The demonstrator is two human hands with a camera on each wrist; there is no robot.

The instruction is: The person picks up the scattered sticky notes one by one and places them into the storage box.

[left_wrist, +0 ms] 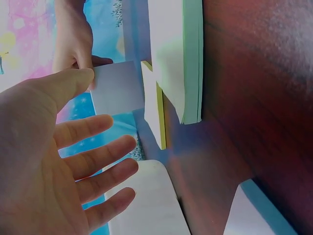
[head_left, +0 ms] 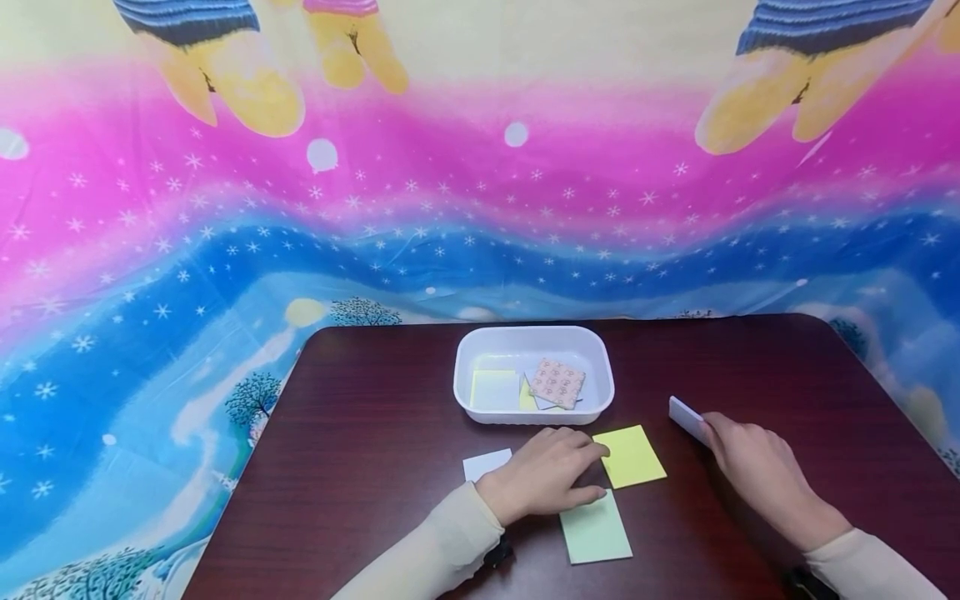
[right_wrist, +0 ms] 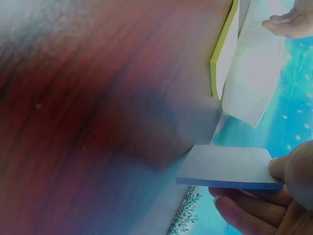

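Observation:
My right hand [head_left: 765, 475] pinches a sticky note pad [head_left: 684, 417] between thumb and fingers, above the table to the right. In the right wrist view this pad [right_wrist: 230, 164] has a pale face and a bluish edge. With fingers spread and nothing held, my left hand [head_left: 543, 475] hovers over the table. Beneath and beside it lie a yellow sticky note pad [head_left: 633, 458] and a light green pad [head_left: 598, 533], their near corners close together. Partly hidden behind the left hand is a whitish pad [head_left: 486, 464], whose edge looks blue-green in the left wrist view.
Behind the hands stands a white plastic tray [head_left: 534, 417]. It holds a pink patterned square [head_left: 557, 383] lying over other paper pieces, and a pale yellow-edged square [head_left: 493, 392] at its left. The dark wooden table [head_left: 360, 400] ends at a printed cloth backdrop [head_left: 450, 200].

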